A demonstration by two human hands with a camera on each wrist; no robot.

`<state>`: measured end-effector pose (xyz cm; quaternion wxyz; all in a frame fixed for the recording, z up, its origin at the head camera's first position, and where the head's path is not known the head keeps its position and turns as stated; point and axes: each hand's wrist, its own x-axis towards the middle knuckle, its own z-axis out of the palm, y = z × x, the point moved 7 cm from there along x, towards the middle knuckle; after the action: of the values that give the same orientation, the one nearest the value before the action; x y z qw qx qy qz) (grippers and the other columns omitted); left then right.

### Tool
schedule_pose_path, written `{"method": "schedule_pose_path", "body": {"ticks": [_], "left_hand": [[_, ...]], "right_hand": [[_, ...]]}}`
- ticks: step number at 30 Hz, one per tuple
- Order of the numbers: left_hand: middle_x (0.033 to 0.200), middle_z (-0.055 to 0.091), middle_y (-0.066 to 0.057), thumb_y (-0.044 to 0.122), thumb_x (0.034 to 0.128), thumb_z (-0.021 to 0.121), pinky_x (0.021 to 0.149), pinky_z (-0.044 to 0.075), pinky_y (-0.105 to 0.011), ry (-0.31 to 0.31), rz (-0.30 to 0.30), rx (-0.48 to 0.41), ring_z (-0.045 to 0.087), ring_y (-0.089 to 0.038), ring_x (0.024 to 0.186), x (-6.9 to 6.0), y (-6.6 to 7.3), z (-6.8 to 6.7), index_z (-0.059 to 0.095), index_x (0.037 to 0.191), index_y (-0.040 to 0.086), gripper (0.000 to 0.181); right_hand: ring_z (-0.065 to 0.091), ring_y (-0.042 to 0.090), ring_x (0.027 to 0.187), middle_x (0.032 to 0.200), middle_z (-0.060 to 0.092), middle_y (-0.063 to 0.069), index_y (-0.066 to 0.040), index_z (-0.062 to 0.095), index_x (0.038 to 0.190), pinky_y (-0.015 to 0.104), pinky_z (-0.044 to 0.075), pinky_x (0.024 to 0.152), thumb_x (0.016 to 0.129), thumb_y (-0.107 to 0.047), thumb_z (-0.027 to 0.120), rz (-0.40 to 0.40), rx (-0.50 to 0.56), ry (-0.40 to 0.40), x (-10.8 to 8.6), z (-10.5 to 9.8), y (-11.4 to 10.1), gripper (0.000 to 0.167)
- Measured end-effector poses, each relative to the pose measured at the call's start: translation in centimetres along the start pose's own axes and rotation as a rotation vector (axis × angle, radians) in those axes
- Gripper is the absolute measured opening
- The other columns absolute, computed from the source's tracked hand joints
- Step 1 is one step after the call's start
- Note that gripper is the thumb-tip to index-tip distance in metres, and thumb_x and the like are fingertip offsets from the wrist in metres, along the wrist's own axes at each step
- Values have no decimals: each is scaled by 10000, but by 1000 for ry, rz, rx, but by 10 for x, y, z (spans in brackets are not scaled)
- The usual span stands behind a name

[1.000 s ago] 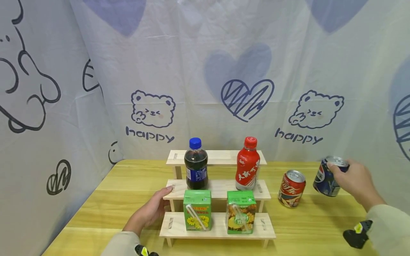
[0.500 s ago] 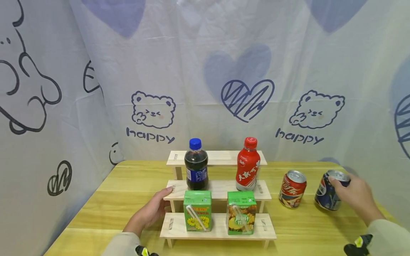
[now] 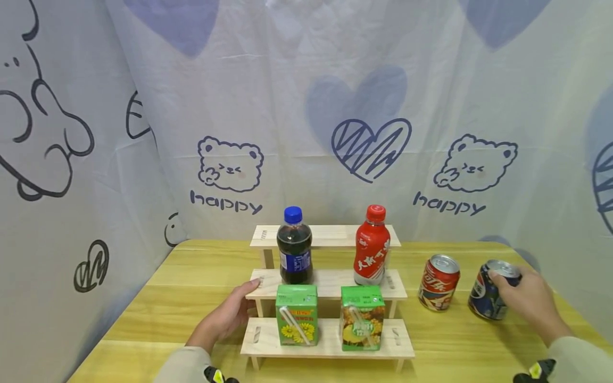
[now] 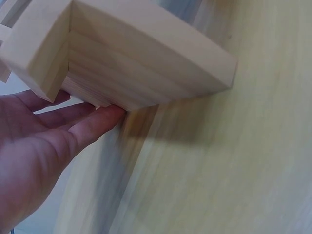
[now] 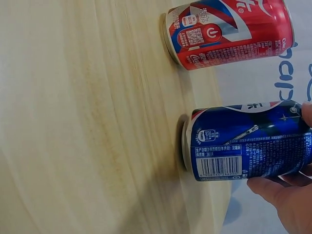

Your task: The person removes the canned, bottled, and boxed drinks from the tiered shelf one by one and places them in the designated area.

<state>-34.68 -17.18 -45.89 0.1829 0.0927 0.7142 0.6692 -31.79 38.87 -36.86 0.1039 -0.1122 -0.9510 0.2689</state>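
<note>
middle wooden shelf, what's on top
A dark bottle and a red bottle stand on the shelf; the left hand holds its left end. Two green cartons hide parts of its front edge.

the far edge of the table point(image 3: 153, 287) was backed by a pale, creased cloth point(image 3: 297, 181), printed with purple hearts point(image 3: 174, 24), outlined bears point(image 3: 230, 162) and the word "happy" point(image 3: 226, 202). the surface was finished in yellowish wood grain, and its left edge was flanked by a side panel point(image 3: 115, 197), marked with dark line drawings point(image 3: 91, 266).
</note>
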Motion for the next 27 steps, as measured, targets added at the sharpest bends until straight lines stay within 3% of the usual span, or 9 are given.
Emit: {"method": "schedule_pose_path", "body": {"ticks": [7, 11, 16, 20, 27], "left_hand": [[1439, 271, -270, 566, 960, 283, 1014, 395, -513, 5, 4, 3, 356, -420, 1291, 2, 0, -1, 119, 1483, 90, 726], [1444, 284, -257, 575, 962, 266, 1022, 390, -506, 5, 1, 12, 357, -411, 1299, 8, -7, -6, 130, 1485, 99, 720], [1440, 295, -245, 568, 971, 244, 1012, 404, -496, 1, 3, 7, 381, -387, 1285, 14, -16, -11, 137, 1487, 115, 695], [1437, 283, -252, 558, 971, 260, 1000, 414, -496, 0, 5, -4, 383, -384, 1275, 11, -11, -7, 131, 1484, 109, 694], [1398, 294, -308, 536, 963, 306, 999, 413, -505, -9, 21, -28, 404, -411, 1247, -6, 10, 5, 132, 1466, 40, 728]], "right_hand": [[466, 576, 1000, 1148, 434, 454, 238, 321, 1280, 619, 443, 787, 960, -419, 449, -34, 14, 32, -5, 1, -4, 742], [464, 585, 994, 1136, 441, 460, 234, 335, 1263, 630, 434, 786, 955, -379, 486, -69, 31, 73, -8, 2, -4, 702], [460, 579, 1001, 1150, 432, 454, 222, 318, 1292, 619, 449, 766, 958, -416, 463, -48, 42, 86, -10, 4, -1, 735], [445, 574, 1027, 1187, 412, 446, 197, 288, 1334, 625, 443, 775, 951, -473, 438, -2, 63, 90, -11, 7, 2, 786], [397, 581, 1075, 1240, 377, 444, 155, 259, 1381, 660, 398, 825, 939, -503, 445, 48, 88, 108, -12, 9, 8, 815]]}}
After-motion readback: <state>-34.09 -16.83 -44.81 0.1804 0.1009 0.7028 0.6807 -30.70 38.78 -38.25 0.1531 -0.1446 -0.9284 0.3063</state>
